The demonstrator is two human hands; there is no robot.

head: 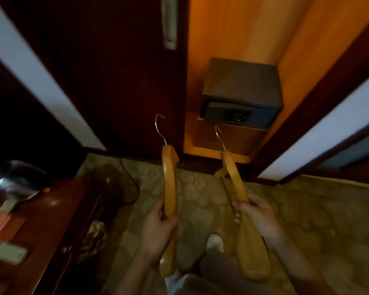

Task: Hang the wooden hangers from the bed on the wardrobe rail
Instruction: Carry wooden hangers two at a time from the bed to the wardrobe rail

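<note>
At lower centre of the frame, the left hand (158, 226) has its grip wrapped around one wooden hanger (170, 184). The right hand (257, 216) grips a second hanger (235, 177) just beside it. Both metal hooks point up toward the open wardrobe (239, 30), where a dark safe (241, 92) sits.

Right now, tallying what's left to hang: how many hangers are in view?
2. One hanger is in the left hand, the other hanger in the right hand. More may be out of frame.
</note>
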